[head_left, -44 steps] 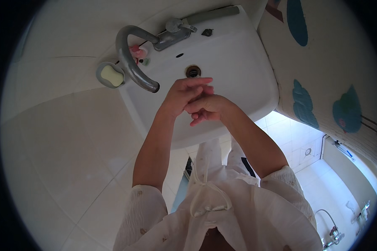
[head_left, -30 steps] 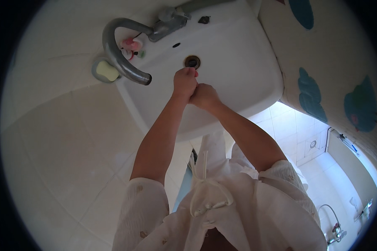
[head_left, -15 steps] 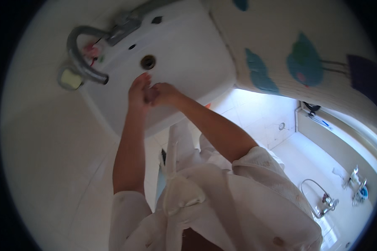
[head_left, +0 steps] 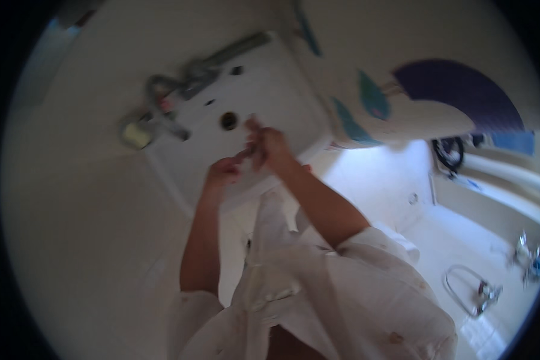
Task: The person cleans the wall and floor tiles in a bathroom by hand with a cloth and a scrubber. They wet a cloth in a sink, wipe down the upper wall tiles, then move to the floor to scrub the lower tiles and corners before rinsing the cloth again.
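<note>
Both my hands are over the white washbasin (head_left: 291, 90), near its front side. My left hand (head_left: 224, 172) is lower and nearer to me; its fingers look bent, but motion blurs them. Farther in, my right hand (head_left: 268, 147) has its fingers apart, pointing left and toward the drain (head_left: 229, 120). The fingertips of both hands meet or nearly meet; I cannot tell whether they touch. No object shows in either hand. The curved grey tap (head_left: 168, 120) stands at the basin's back left, apart from my hands. I cannot make out any water running from it.
A pale yellow bar of soap (head_left: 137, 136) sits in a holder left of the tap. To the right hangs a curtain (head_left: 426, 117) with bird shapes. Beyond it is a white bathtub (head_left: 423, 249) with a shower hose (head_left: 456, 291) and bottles.
My hands were clasped together and have moved apart. The right hand has gone rightward with its fingers spreading, the left nearer to me. The whole view has shifted, with the basin lower and farther right.
</note>
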A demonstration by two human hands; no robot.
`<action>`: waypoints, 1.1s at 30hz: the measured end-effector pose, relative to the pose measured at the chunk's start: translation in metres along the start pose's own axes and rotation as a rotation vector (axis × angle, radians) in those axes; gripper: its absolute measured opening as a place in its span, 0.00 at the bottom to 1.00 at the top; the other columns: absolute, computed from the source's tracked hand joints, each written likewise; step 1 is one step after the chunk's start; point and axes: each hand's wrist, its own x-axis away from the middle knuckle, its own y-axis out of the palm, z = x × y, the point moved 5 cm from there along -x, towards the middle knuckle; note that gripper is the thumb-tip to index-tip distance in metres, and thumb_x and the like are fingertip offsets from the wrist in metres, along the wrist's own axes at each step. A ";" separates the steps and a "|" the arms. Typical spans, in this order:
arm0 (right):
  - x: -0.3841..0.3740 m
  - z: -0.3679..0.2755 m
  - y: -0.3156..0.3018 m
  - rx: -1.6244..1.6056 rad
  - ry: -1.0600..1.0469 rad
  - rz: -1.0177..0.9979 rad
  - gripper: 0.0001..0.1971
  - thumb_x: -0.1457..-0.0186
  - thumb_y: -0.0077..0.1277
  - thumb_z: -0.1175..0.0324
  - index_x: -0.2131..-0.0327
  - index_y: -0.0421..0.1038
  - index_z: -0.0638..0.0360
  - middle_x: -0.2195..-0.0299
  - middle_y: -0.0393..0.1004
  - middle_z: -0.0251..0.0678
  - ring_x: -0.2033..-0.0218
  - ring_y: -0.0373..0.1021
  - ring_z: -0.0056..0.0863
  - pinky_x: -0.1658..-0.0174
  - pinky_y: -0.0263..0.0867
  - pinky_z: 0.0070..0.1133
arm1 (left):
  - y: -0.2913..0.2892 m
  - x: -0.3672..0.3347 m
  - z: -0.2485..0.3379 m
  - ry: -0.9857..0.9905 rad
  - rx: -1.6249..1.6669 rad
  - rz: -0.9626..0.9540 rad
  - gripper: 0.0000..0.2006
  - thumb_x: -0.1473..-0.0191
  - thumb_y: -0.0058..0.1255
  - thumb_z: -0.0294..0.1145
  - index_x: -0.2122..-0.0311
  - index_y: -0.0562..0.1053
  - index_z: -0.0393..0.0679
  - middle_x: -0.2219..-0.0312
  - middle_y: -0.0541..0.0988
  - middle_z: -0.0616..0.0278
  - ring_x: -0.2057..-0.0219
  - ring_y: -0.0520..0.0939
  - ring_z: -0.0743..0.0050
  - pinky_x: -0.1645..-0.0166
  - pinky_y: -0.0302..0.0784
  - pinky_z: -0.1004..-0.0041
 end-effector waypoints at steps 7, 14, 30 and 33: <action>0.027 -0.023 0.030 -0.045 0.188 -0.415 0.23 0.47 0.40 0.77 0.46 0.58 0.72 0.63 0.70 0.43 0.64 0.68 0.33 0.60 0.68 0.33 | 0.031 0.035 0.066 0.219 0.484 0.341 0.10 0.47 0.50 0.26 0.58 0.73 0.39 0.70 0.78 0.61 0.66 0.78 0.74 0.58 0.75 0.69; 0.018 -0.045 -0.024 0.366 0.071 -0.065 0.17 0.50 0.45 0.77 0.55 0.66 0.70 0.62 0.72 0.45 0.62 0.71 0.36 0.56 0.70 0.31 | -0.007 0.058 0.021 0.253 0.502 0.518 0.03 0.43 0.44 0.25 0.66 0.70 0.39 0.69 0.78 0.56 0.69 0.80 0.69 0.56 0.74 0.68; 0.072 -0.027 0.072 1.114 -0.265 -0.632 0.14 0.61 0.57 0.76 0.65 0.73 0.61 0.74 0.76 0.38 0.72 0.72 0.25 0.65 0.68 0.20 | 0.026 0.076 0.091 0.246 0.353 0.221 0.05 0.42 0.45 0.28 0.66 0.66 0.38 0.75 0.72 0.60 0.75 0.78 0.70 0.71 0.77 0.72; 0.045 -0.046 0.052 1.390 -0.342 -0.331 0.10 0.62 0.63 0.71 0.74 0.72 0.62 0.73 0.76 0.39 0.74 0.72 0.25 0.70 0.68 0.20 | -0.014 0.079 0.073 0.254 0.807 0.684 0.05 0.46 0.49 0.25 0.69 0.67 0.37 0.75 0.74 0.61 0.76 0.78 0.70 0.75 0.80 0.72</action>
